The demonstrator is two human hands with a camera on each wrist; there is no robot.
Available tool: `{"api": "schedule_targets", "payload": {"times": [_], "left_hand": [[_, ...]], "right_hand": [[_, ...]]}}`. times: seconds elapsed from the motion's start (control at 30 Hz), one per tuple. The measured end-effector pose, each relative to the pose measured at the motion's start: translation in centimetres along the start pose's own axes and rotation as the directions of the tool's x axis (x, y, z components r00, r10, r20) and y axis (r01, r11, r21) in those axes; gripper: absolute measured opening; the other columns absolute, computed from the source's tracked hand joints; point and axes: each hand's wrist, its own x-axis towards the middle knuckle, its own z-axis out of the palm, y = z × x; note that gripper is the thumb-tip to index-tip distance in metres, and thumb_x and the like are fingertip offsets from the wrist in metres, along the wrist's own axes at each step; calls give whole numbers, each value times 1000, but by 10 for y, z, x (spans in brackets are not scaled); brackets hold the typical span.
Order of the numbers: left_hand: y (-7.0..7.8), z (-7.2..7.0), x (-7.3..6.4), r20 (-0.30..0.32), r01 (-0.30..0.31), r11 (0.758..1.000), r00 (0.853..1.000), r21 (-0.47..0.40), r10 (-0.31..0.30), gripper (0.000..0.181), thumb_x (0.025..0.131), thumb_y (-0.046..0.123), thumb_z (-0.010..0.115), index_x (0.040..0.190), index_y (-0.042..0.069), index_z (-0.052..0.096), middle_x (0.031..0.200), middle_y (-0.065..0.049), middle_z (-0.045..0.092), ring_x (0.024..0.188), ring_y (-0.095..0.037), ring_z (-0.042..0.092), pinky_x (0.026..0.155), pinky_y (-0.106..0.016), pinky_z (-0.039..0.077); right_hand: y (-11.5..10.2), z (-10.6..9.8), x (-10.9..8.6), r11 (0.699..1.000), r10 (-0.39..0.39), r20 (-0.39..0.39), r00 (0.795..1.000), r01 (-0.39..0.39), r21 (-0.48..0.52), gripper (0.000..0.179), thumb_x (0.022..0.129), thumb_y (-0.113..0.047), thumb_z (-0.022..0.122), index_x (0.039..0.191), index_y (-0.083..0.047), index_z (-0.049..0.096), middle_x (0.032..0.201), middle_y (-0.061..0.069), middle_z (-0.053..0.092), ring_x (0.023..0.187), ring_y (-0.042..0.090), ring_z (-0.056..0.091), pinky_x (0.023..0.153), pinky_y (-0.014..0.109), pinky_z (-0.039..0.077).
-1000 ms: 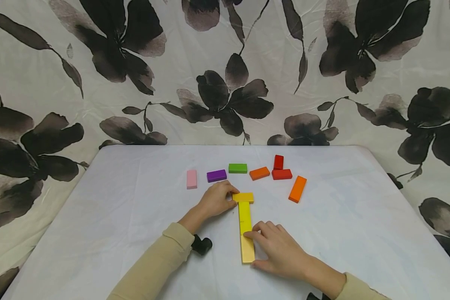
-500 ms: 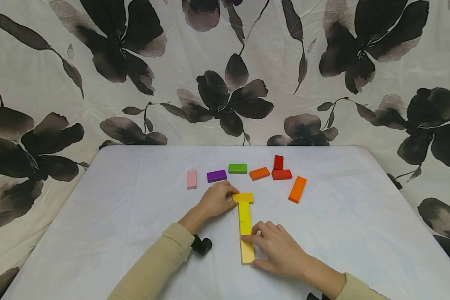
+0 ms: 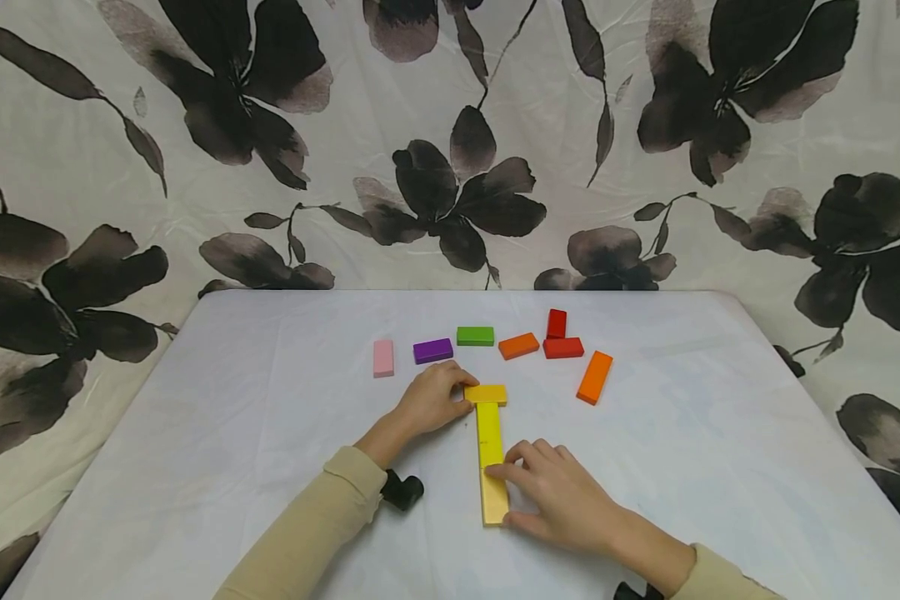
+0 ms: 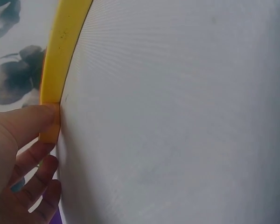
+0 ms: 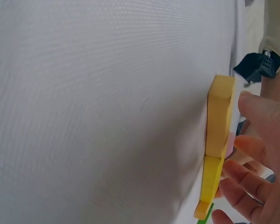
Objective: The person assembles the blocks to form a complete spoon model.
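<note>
An amber block (image 3: 487, 395) is pinched at its near-left end by the left hand (image 3: 432, 396), just right of the centre of the head frame; the right hand (image 3: 555, 496), lower right of centre, is held loosely spread over a pale yellow block (image 3: 495, 500), index finger and thumb apart; whether that block is touched cannot be told. Above the pale block, end to end with it, a bright yellow block (image 3: 490, 435) is laid, and its upper end is met crosswise by the amber one, so that a T is formed. Farther up the frame an arc is made by a pink block (image 3: 383, 359), a purple block (image 3: 432, 351), a green block (image 3: 476, 337), a slanted orange block (image 3: 519, 347), an upper red block (image 3: 557, 323) set against a lower red block (image 3: 564, 348), and a steep orange block (image 3: 595, 378).

All are borne by a white-covered table (image 3: 720, 483), faintly creased; behind it, across the upper half, a pale backdrop (image 3: 600, 192) is hung, printed with dark flowers.

By the left wrist view, dark specks are shown on the bright yellow side face, and the thumb is seen laid over the amber end; by the right wrist view, the pale block's thickness and a gap beside the thumb are shown, with a black device (image 5: 256, 65) at the other sleeve (image 5: 276, 28), upper right.
</note>
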Motion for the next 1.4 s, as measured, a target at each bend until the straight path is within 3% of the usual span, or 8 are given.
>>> {"api": "schedule_targets", "payload": {"times": [0.47,0.7,1.07,1.4], "left_hand": [[3,-8,-4,48,11,1000,999,-20,-10,40,78,19,73,117,12,63,99,0,58,86,-13,49,82,-26,46],[9,-13,-11,62,2,1000,998,21,-3,39,79,22,72,116,12,63,108,1,58,95,-14,53,90,-30,47],[22,-13,-33,63,-125,987,991,102,119,46,78,32,72,119,12,62,119,0,60,108,-20,54,94,-36,45],[31,-11,-44,101,-189,963,980,193,172,61,75,43,73,125,13,58,129,-2,55,119,-22,50,98,-40,41]], "right_hand": [[7,-12,-5,999,49,-64,997,-48,14,42,78,-38,71,117,-23,62,109,-9,56,98,9,48,79,30,44],[15,-15,-9,998,56,-145,988,-52,30,40,77,-33,73,114,-23,62,111,-11,57,99,8,50,78,30,45],[27,-18,-11,994,107,-187,977,-98,57,40,76,-28,75,114,-23,62,113,-9,58,102,11,52,80,33,46],[41,-20,-6,989,138,-251,958,-118,93,41,75,-24,76,114,-20,63,111,-7,59,103,13,54,84,37,47]]}}
